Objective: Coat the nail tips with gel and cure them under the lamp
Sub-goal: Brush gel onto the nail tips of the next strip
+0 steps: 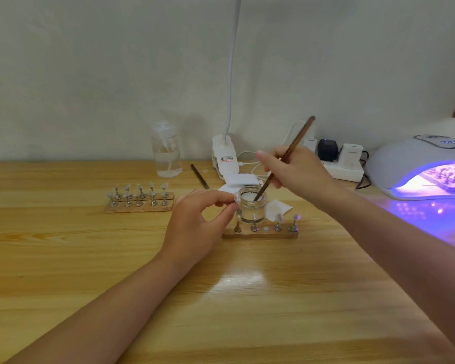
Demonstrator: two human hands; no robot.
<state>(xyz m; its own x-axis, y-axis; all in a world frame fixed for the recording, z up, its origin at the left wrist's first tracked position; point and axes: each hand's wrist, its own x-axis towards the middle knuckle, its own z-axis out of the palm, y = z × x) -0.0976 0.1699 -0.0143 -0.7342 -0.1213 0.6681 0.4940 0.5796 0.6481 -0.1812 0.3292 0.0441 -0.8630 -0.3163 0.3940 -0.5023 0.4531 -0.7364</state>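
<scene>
My right hand (296,171) grips a brown wooden brush (286,156), and its tip dips into a small open glass jar (252,209) of clear gel. My left hand (197,224) pinches a small stand with a clear nail tip (237,198) just left of the jar. In front of the jar lies a wooden holder (260,233) with several metal stands; one magnet spot on it is bare. A second wooden holder (139,199) with several tipped stands sits to the left. The white curing lamp (415,166) glows purple at the right, with another holder inside.
A clear plastic bottle (166,151) stands at the back by the wall. A white clip lamp base (225,156), white wipes (241,179), a second brush (199,176) and a power strip with plugs (344,164) lie behind the jar on the wooden table (247,298).
</scene>
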